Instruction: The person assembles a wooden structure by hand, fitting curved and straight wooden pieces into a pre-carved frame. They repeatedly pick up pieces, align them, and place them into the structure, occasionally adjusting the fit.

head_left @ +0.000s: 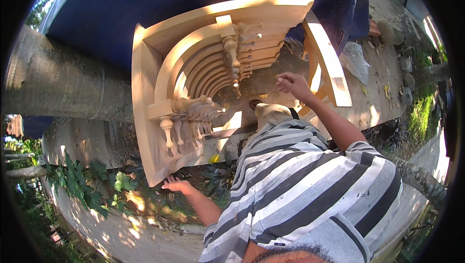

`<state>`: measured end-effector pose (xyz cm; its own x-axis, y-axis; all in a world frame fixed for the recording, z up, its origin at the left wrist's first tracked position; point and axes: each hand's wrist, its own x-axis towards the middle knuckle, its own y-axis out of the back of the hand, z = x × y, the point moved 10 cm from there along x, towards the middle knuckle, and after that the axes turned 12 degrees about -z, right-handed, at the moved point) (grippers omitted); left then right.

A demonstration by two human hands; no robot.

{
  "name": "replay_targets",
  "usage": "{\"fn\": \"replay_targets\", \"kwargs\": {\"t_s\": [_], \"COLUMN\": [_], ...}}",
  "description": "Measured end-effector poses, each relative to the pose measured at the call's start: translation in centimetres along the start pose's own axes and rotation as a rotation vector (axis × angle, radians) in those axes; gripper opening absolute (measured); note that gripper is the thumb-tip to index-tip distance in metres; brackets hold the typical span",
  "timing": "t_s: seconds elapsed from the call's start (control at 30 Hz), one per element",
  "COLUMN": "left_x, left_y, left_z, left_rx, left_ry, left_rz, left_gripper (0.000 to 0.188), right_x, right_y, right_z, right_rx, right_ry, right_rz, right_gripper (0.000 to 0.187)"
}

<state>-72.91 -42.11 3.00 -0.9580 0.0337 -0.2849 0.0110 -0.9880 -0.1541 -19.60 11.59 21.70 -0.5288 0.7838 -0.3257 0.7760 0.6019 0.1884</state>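
Note:
A large piece of bare, pale wooden furniture (143, 84) fills the middle of the view. Inside it runs a row of curved wooden ribs (180, 52), with several turned spindles (231, 52) on their ends. Beside its lower left corner is my left hand (177, 184), fingers spread; whether they touch the wood is hard to make out. My right hand (293, 85) hangs in the air near the slanted right-hand frame leg (329, 64). Its fingers are loosely bent and apart, with nothing seen in them.
Dark blue sheeting (111, 11) hangs behind the furniture. A thick trunk or post (63, 76) stands at the left, with leafy plants (80, 183) below it. On the right, a clear plastic bag (356, 62) lies on the ground near several stones (390, 33).

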Motion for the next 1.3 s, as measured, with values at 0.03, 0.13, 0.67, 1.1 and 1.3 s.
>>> {"fn": "replay_targets", "kwargs": {"t_s": [0.03,0.13,0.67,1.1,1.3], "left_x": [-2.0,-9.2,-27.1,-40.2,-44.4], "left_y": [1.3,8.1,-21.2,-26.0,-11.6], "left_z": [-3.1,-14.0,-15.8,-18.5,-19.7], "left_rx": [-0.032,0.131,0.862,0.876,0.689], "left_ry": [0.16,0.597,0.677,0.74,0.703], "left_rz": [0.148,0.213,-0.653,-0.855,-0.526], "left_gripper": [0.095,0.087,0.05,0.049,0.049], "right_x": [-0.1,-1.2,9.1,9.7,10.5], "right_y": [3.8,14.6,36.4,35.3,36.0], "right_z": [-0.1,-0.6,18.7,17.6,20.2], "right_rx": [-0.063,-0.341,-0.283,0.079,0.007], "right_ry": [0.074,0.152,-0.322,-0.163,-0.258], "right_rz": [0.12,0.505,0.448,0.316,0.273], "right_gripper": [0.028,0.025,0.123,0.077,0.095]}}
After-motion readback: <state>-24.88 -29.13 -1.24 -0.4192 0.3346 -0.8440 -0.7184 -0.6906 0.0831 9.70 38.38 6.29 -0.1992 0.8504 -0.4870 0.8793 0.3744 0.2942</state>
